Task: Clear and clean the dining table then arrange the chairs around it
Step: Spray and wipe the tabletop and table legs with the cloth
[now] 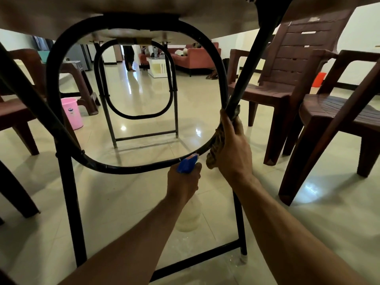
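I look from below the dining table (51, 21), whose underside fills the top of the view. Its black metal folding leg frame (67, 182) forms a rounded loop in front of me. My right hand (232, 149) grips a brownish cloth (213, 155) wrapped round the loop's right side, where a slanted black brace crosses it. My left hand (183, 182) holds a spray bottle (188, 214) by its blue trigger head, just below the loop's bottom bar. The bottle's pale body hangs under my hand.
Brown plastic chairs stand at the right (283, 64) (337, 112) and at the left (18, 112). A pink bucket (72, 113) sits on the shiny tiled floor at left. A second leg frame (174, 103) stands farther back. A red sofa (197, 58) and a person's legs are far behind.
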